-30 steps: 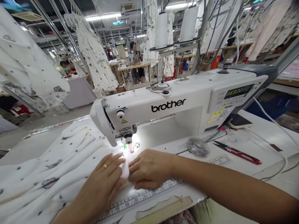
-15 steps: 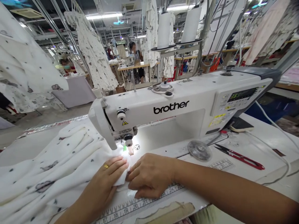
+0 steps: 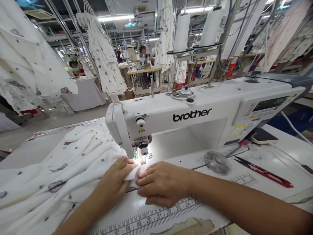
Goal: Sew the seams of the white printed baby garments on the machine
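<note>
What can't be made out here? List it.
Head view:
- the fabric under the right hand: hidden by that hand
- under the left hand: hidden likewise
- the needle area: too small, washed out by lamp glare
- the control panel display: digits too small

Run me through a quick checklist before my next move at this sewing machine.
1. Both hands on the fabric: left hand and right hand rest on it, ok.
2. Fabric edge under the presser foot: cannot tell, hands hide it.
3. Left fingers away from the needle: cannot tell, they are very close.
4. Work light: lit, ok.
5. Thread cones: two upright on the stand, ok.
6. Snips: lying on the table right of the machine, ok.
</note>
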The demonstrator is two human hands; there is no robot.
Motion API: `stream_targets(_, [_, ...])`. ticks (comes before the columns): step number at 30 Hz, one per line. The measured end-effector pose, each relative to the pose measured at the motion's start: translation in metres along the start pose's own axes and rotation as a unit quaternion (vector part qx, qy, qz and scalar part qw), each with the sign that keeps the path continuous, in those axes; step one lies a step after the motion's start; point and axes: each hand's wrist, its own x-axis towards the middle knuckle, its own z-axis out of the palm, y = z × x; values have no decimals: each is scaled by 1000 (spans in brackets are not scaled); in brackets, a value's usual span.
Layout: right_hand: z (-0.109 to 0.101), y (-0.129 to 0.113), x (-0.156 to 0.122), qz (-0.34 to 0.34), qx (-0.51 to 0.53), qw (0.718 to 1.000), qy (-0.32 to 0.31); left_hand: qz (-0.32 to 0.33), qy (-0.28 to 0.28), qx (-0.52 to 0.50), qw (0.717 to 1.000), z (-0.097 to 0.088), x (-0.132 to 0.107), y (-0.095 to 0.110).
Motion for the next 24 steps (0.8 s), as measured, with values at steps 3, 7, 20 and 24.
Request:
stream_targets(3, [1, -1, -1, 2, 7, 1000, -2, -22, 15, -7, 1000, 3, 0, 7])
stream_targets(7, [3, 0, -1, 9, 11, 1000, -9, 16, 18, 88, 996, 11, 4, 10])
stream_targets(20, [-5, 6, -3, 23, 95, 995, 7, -8, 30, 9, 999, -1, -5, 8])
stream_targets(24, [-5, 7, -3, 29, 78, 997, -3, 34, 37, -17, 999, -4, -5, 7])
